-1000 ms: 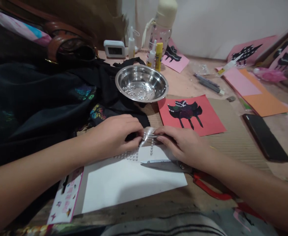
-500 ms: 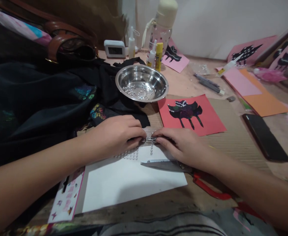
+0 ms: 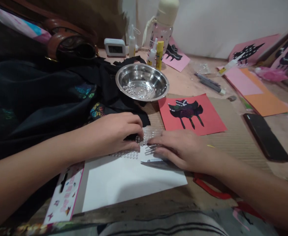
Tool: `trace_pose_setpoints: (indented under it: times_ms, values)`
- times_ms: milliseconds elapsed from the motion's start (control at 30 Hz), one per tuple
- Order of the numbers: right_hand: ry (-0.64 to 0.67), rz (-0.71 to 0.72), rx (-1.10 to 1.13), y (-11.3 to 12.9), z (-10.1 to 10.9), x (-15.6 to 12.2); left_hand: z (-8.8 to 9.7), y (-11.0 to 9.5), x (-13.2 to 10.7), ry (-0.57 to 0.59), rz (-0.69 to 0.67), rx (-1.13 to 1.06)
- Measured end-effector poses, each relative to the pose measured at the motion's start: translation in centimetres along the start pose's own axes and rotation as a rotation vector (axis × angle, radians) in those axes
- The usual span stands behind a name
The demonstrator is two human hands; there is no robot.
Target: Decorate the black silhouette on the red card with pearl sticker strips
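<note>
My left hand [image 3: 124, 132] is closed at the edge of a clear sheet of stick-on pearls [image 3: 130, 155], with some pearls showing between thumb and fingertips. My right hand [image 3: 178, 147] pinches a pair of metal tweezers [image 3: 150, 149], whose thin tips are smeared by motion and point at the left hand. More pearls lie in rows behind the fingertips. Beneath both hands is a white card [image 3: 124, 183]. Scissors with red handles [image 3: 211, 190] lie partly under my right hand, their blades on the card.
A steel bowl [image 3: 124, 90] with loose pearls stands behind the hands. Right of it lies a red card [image 3: 211, 114] with a black, pearl-trimmed cutout. A black phone [image 3: 266, 137] is at the right, black cloth [image 3: 40, 95] at the left. Glue bottles [image 3: 132, 44] stand at the back.
My fingertips have moved slightly apart. The tweezers have swung down toward the card, and the pearl strip that hung between the hands has shifted up.
</note>
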State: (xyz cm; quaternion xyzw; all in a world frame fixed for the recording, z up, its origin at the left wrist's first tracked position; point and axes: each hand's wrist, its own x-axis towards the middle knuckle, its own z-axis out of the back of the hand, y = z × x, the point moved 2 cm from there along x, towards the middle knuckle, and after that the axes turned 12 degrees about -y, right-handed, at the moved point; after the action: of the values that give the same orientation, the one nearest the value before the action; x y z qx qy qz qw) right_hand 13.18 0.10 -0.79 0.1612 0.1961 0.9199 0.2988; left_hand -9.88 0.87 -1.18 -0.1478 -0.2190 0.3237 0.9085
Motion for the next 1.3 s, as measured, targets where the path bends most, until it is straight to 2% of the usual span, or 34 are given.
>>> trace_pose_setpoints:
  times_ms: [167,533,767,1000,1300]
  values:
    - [-0.037,0.132,-0.069,0.1,-0.2,-0.3,0.1,0.0,-0.1,0.016,-0.005,-0.087]
    - [-0.036,0.156,-0.068,-0.2,-0.8,0.1,0.1,-0.4,-0.2,0.05,-0.082,-0.104]
    - [-0.078,0.191,-0.097,-0.2,-0.9,-0.2,0.3,-0.3,0.0,0.048,-0.011,-0.085]
    - [-0.035,0.193,-0.123,-0.2,-0.9,-0.2,0.1,-0.5,-0.1,0.053,-0.095,-0.066]
    - [-0.028,0.318,-0.229,0.0,-1.0,-0.5,-0.3,-0.1,-0.2,0.061,-0.1,-0.13]
